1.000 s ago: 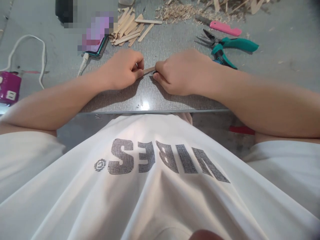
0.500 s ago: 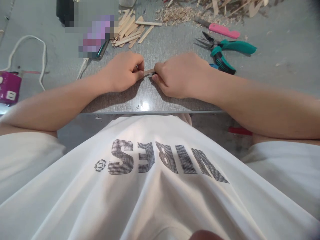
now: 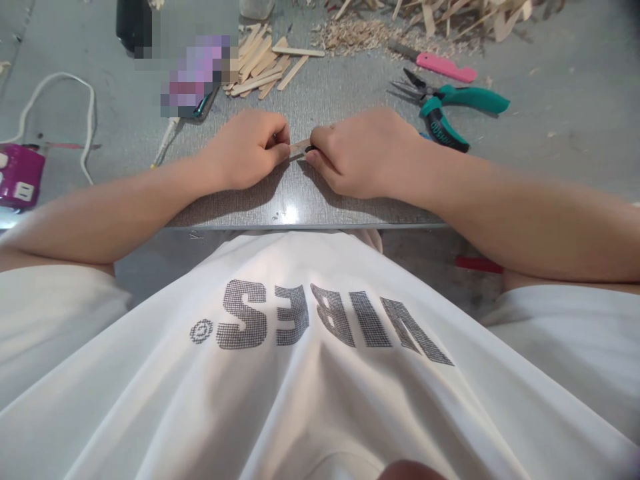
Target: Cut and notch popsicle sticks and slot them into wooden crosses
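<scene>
Over the near part of the table, my left hand (image 3: 250, 148) is closed, its thumb and finger pinching a thin wooden craft stick (image 3: 301, 144). The stick spans the small gap between my hands. My right hand (image 3: 367, 152) is curled shut at the stick's other end, gripping a small dark-tipped tool (image 3: 309, 149). Most of that tool is hidden inside the fist, so its kind cannot be made out. Beneath the stick, a narrow dark sliver shows close to the fingertips.
Teal-handled pliers (image 3: 443, 110) and a pink-handled folding knife (image 3: 447, 67) lie beyond my right hand. Craft sticks (image 3: 260, 63) and wood shavings (image 3: 355, 37) are piled farther back. A partly blurred phone (image 3: 200, 73) with a cable and a purple box (image 3: 23, 175) are to the left.
Both hands keep nearly the same place and grip. The stick and the dark sliver under it shift slightly between the fingertips; the whole view moves a little.
</scene>
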Demonstrator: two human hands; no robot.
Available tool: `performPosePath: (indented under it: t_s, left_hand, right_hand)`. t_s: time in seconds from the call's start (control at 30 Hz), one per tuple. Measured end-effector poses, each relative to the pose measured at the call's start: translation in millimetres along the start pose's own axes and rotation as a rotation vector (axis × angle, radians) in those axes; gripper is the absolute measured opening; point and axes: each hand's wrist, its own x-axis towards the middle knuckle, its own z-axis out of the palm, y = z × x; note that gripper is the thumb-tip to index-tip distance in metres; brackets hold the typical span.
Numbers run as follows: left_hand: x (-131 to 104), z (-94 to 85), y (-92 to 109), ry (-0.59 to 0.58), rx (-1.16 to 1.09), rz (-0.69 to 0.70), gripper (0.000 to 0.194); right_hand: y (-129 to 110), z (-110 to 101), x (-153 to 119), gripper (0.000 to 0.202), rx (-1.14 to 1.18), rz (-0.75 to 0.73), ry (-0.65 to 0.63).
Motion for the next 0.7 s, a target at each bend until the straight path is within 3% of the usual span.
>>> performPosePath:
  t_s: [0.17,0.33,0.53,0.7]
  left_hand:
    - [-4.3,1.7,17.5,0.089,0.001,-0.047,0.051]
    - [-10.1,2.1,35.3,0.124,0.124,-0.063,0.015]
    - [-29.5,-1.1,61.7,-0.028,0.416,0.021,0.034]
    - [-44.3,5.4,71.0,0.017,0.34,0.089,0.037]
  right_hand:
    - [19.3,-9.8,-0.3,0.032,0.254,0.023,0.135]
    - [23.7,-18.7,-8.0,0.031,0.611,0.035,0.181]
    - [12.5,-25.0,-14.3,0.044,0.616,0.048,-0.06]
    - [7.7,-23.5,-14.9,0.045,0.479,0.028,-0.323]
